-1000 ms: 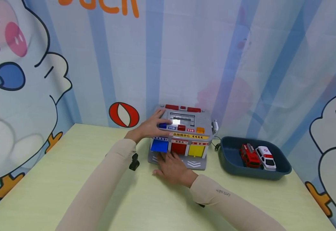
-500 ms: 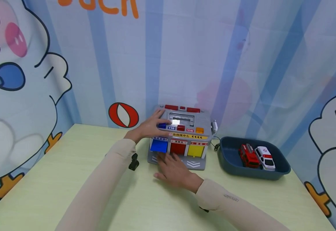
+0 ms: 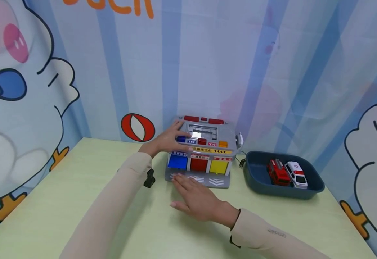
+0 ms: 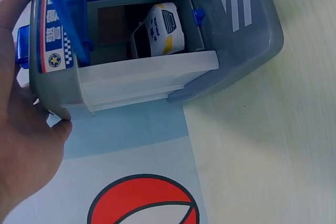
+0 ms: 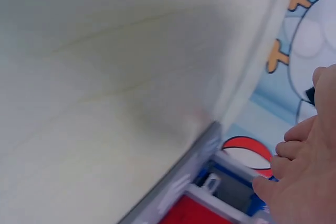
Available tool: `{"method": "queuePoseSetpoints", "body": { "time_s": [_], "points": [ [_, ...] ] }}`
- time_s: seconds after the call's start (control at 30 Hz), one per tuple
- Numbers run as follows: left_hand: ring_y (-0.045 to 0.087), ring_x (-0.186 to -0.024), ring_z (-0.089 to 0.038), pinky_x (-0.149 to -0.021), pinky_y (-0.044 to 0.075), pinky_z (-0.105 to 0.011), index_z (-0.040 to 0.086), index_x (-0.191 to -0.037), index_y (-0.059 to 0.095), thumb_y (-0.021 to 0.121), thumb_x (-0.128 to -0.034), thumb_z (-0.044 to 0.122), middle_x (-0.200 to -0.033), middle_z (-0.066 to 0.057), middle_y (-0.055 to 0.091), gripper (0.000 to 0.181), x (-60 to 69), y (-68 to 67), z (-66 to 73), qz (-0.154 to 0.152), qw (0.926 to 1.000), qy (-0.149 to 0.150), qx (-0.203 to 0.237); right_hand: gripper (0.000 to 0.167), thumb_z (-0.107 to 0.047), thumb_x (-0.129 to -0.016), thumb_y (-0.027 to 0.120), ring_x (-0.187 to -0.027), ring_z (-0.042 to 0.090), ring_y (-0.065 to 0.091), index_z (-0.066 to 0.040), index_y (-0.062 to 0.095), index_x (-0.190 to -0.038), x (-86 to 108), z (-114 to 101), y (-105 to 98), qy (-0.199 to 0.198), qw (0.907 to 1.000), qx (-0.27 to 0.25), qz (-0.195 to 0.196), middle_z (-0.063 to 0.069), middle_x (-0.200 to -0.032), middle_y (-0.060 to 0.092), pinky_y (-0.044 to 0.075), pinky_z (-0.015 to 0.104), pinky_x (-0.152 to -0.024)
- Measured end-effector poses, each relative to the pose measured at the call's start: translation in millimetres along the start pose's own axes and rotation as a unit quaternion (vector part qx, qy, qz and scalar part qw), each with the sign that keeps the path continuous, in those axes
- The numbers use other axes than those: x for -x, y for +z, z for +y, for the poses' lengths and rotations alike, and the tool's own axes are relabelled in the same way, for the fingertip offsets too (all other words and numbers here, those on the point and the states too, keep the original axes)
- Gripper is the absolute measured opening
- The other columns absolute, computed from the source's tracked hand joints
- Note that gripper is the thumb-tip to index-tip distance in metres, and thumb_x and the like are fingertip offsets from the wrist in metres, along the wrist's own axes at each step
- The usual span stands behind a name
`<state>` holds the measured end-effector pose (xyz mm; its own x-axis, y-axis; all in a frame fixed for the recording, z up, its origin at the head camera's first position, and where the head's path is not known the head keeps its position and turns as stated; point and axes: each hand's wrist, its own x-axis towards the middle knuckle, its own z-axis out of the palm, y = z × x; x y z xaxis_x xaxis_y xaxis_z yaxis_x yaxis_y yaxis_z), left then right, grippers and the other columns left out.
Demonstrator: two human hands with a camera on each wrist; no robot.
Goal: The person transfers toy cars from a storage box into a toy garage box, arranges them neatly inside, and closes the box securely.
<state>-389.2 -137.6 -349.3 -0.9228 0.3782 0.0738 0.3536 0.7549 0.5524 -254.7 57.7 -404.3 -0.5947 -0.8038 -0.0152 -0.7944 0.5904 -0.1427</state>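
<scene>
A grey toy garage (image 3: 225, 133) stands at the back of the table, with a red door (image 3: 198, 164) and a yellow door (image 3: 219, 167) down. Its blue door (image 3: 177, 162) is swung up and outward. Inside that bay sits a white toy car (image 4: 167, 31), seen in the left wrist view. My left hand (image 3: 168, 140) grips the garage's upper left corner, fingers over the roof and thumb along the front. My right hand (image 3: 198, 201) is in front of the garage's ramp (image 3: 219, 182), fingers straight, holding nothing.
Right of the garage is a dark blue bin (image 3: 253, 180) holding a red toy fire engine (image 3: 277, 172) and a white toy ambulance (image 3: 296, 175). A coiled cord (image 3: 242, 163) hangs between garage and bin. A printed curtain (image 3: 201, 64) hangs behind the table (image 3: 162, 230).
My right hand has drawn back from the blue-door bay toward the table's front, its fingers leaving the opening. My left hand keeps its hold on the garage.
</scene>
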Motion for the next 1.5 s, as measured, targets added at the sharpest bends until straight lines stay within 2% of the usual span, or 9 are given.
{"method": "queuePoseSetpoints", "body": {
  "time_s": [0.17, 0.33, 0.53, 0.7, 0.93, 1.23, 1.5],
  "points": [
    [-0.011, -0.157, -0.029, -0.122, 0.014, -0.064, 0.02, -0.144, 0.056, 0.075, -0.0807, 0.051, -0.171, -0.005, 0.002, 0.073, -0.6, -2.1, 0.7, -0.002, 1.0, -0.001, -0.005, 0.074, -0.06, -0.103, 0.029, -0.158, 0.021, 0.009, -0.015, 0.017, -0.161, 3.7, -9, -14, -0.007, 0.9998, -0.019, -0.006, 0.001, -0.17, 0.009, 0.017, 0.045, -0.126],
    [-0.012, -0.157, -0.03, -0.121, 0.013, -0.065, 0.019, -0.143, 0.057, 0.075, -0.0812, 0.051, -0.171, -0.007, 0.002, 0.072, 0.1, -2.5, 2.7, -0.003, 0.9999, 0.006, -0.009, 0.073, -0.058, -0.103, 0.033, -0.158, 0.02, 0.007, -0.015, 0.019, -0.161, 4.2, -10, -27, -0.004, 0.9997, -0.025, 0.008, 0.001, -0.17, 0.01, 0.015, 0.045, -0.127],
    [-0.012, -0.157, -0.031, -0.121, 0.012, -0.066, 0.019, -0.143, 0.057, 0.075, -0.0819, 0.05, -0.171, -0.007, 0.003, 0.071, 0.1, -0.5, 0.2, -0.003, 0.9997, 0.016, -0.018, 0.074, -0.055, -0.103, 0.037, -0.158, 0.021, 0.008, -0.012, 0.019, -0.16, -1.6, -3, -32, 0.017, 0.999, -0.031, 0.027, 0.003, -0.17, 0.01, 0.013, 0.044, -0.127],
    [-0.013, -0.157, -0.031, -0.121, 0.012, -0.067, 0.019, -0.144, 0.055, 0.074, -0.0821, 0.051, -0.171, -0.008, 0.002, 0.072, 0.3, -1.2, 1.6, -0.012, 0.9994, 0.023, -0.023, 0.075, -0.054, -0.103, 0.039, -0.157, 0.022, 0.012, -0.01, 0.018, -0.16, -7.2, 4, -29, 0.032, 0.9981, -0.04, 0.033, 0.006, -0.17, 0.012, 0.016, 0.045, -0.127],
    [-0.013, -0.156, -0.033, -0.12, 0.011, -0.068, 0.019, -0.144, 0.056, 0.071, -0.084, 0.052, -0.171, -0.008, 0.002, 0.07, 1.9, -4.2, 5.5, -0.02, 0.9987, 0.021, -0.042, 0.077, -0.057, -0.102, 0.039, -0.157, 0.022, 0.013, -0.013, 0.018, -0.161, -14.1, 8, -19, 0.046, 0.9975, -0.054, 0.004, 0.004, -0.17, 0.012, 0.021, 0.045, -0.125],
    [-0.007, -0.157, -0.031, -0.12, 0.021, -0.065, 0.023, -0.143, 0.057, 0.067, -0.0815, 0.062, -0.17, -0.006, 0.008, 0.073, 2.6, 2.2, 10.5, 0.015, 0.9965, 0.002, -0.083, 0.076, -0.057, -0.102, 0.038, -0.157, 0.024, 0.012, -0.012, 0.019, -0.16, -21.3, 14, -2, 0.051, 0.9975, -0.04, -0.026, 0.005, -0.17, 0.011, 0.02, 0.047, -0.126],
    [-0.007, -0.157, -0.031, -0.119, 0.022, -0.065, 0.022, -0.141, 0.059, 0.071, -0.0797, 0.061, -0.17, -0.006, 0.008, 0.074, 1.9, 7.6, 9.5, 0.036, 0.9969, -0.006, -0.069, 0.072, -0.057, -0.103, 0.036, -0.157, 0.026, 0.015, -0.013, 0.026, -0.159, -28.9, 18, 6, 0.056, 0.9977, -0.016, -0.036, 0.008, -0.169, 0.014, 0.022, 0.05, -0.125]
  ]
}}
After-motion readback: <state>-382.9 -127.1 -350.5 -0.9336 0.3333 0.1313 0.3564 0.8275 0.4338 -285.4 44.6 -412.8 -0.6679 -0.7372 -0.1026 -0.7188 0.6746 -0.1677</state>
